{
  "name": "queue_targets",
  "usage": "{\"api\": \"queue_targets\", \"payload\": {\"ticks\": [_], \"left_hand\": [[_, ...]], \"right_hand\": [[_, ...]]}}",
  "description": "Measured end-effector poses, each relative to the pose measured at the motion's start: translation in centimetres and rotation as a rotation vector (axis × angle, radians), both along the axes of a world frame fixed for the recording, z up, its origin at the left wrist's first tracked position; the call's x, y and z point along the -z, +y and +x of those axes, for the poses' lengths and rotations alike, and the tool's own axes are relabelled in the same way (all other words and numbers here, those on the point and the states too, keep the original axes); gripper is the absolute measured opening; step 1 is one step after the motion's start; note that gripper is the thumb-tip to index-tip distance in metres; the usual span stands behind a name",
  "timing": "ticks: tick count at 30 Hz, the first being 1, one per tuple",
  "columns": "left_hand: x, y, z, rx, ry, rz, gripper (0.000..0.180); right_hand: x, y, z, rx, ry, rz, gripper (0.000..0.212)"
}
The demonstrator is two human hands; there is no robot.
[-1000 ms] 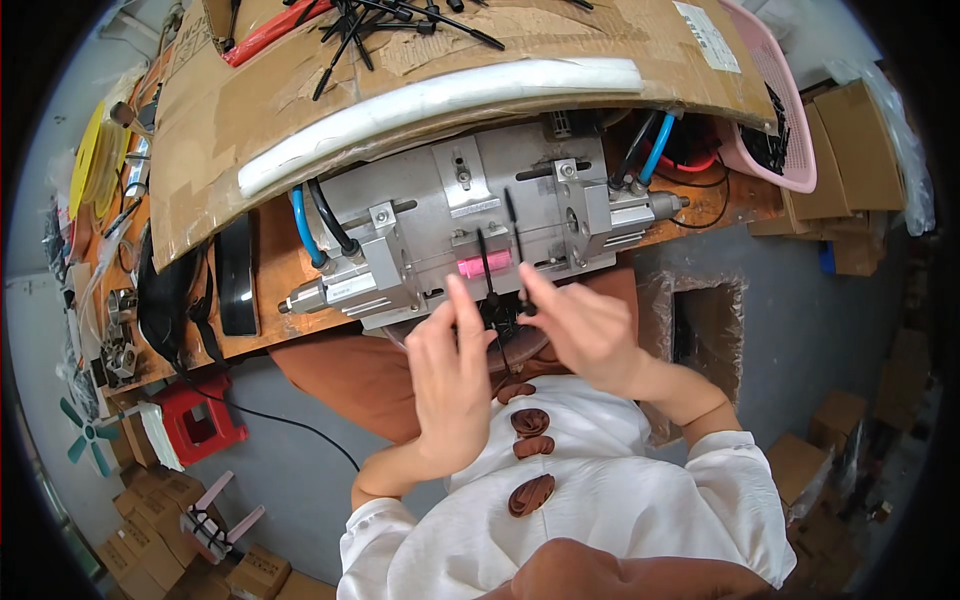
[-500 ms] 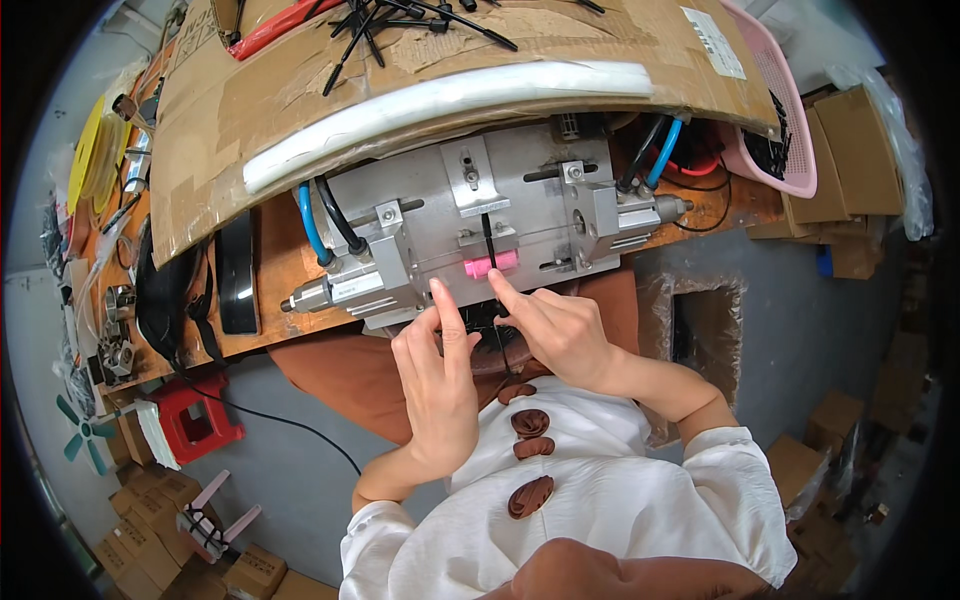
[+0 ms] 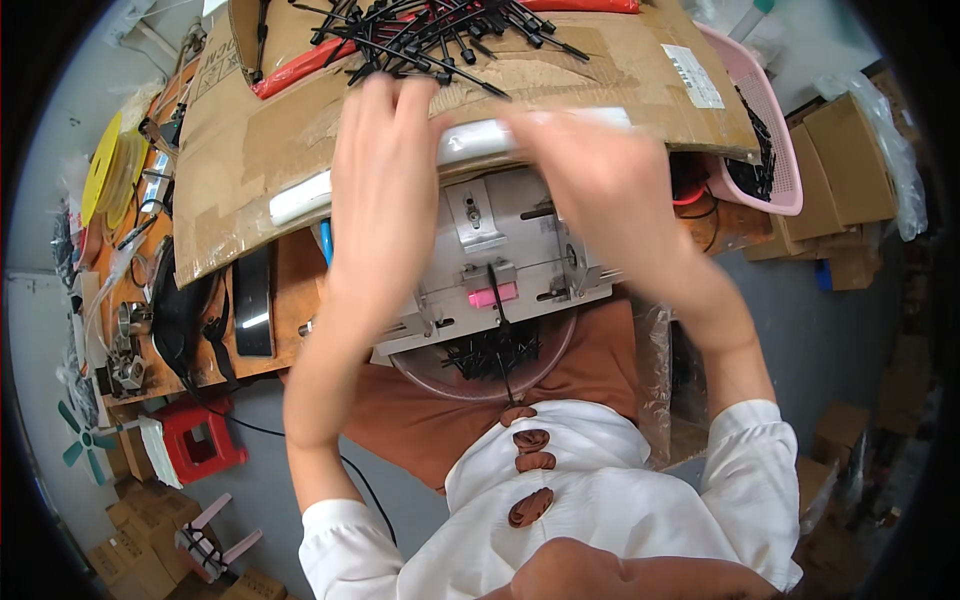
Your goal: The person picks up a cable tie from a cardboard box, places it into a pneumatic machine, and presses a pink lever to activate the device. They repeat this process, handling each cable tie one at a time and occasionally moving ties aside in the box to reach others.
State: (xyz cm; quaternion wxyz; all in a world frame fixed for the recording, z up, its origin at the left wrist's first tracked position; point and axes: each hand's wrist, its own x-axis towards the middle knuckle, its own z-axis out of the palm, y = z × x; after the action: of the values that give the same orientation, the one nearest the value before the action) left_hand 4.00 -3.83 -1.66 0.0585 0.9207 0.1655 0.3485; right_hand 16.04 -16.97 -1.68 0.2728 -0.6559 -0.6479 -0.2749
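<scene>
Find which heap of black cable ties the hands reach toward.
The loose heap on the cardboard sheet, just beyond both hands; the other heap lies in the clear bowl below the machine.

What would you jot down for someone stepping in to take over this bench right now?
Left hand: raised over the cardboard sheet, fingers at the pile of black cable ties; grip unclear.
Right hand: raised beside it, blurred, fingers near the white tube on the cardboard's front edge; grip unclear.
Grey metal machine sits under the cardboard, a pink part at its front with one black tie hanging below.
Done: a heap of ties lies in the clear bowl on the lap.
Left: many loose ties lie on the cardboard.
</scene>
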Motion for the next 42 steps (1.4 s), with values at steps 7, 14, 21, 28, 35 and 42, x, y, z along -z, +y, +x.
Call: {"api": "queue_targets", "payload": {"ticks": [7, 14, 21, 28, 35, 42], "left_hand": [[-0.6, 5.4, 4.7, 0.027, 0.251, -0.011, 0.029], [-3.4, 9.2, -1.3, 0.323, 0.29, -0.378, 0.024], [-8.6, 14.9, -3.6, 0.589, 0.144, -1.164, 0.03], [-6.3, 7.4, -5.0, 0.245, -0.09, -0.694, 0.019], [4.8, -9.3, -10.5, 0.13, 0.056, -0.429, 0.08], [10.1, -13.5, -8.3, 0.012, 0.287, -0.311, 0.069]], "right_hand": [[-1.9, 14.8, 10.1, -0.221, -0.177, -0.344, 0.017], [-4.8, 7.3, 10.5, -0.121, -0.042, -0.537, 0.006], [-6.3, 7.0, 9.3, -0.162, 0.164, -0.23, 0.009], [-7.0, 3.4, 8.8, -0.38, 1.129, 0.012, 0.042], [-4.5, -2.6, 7.1, -0.591, 1.338, 0.055, 0.031], [-2.7, -4.8, 3.6, -0.445, 1.406, 0.287, 0.027]]}}
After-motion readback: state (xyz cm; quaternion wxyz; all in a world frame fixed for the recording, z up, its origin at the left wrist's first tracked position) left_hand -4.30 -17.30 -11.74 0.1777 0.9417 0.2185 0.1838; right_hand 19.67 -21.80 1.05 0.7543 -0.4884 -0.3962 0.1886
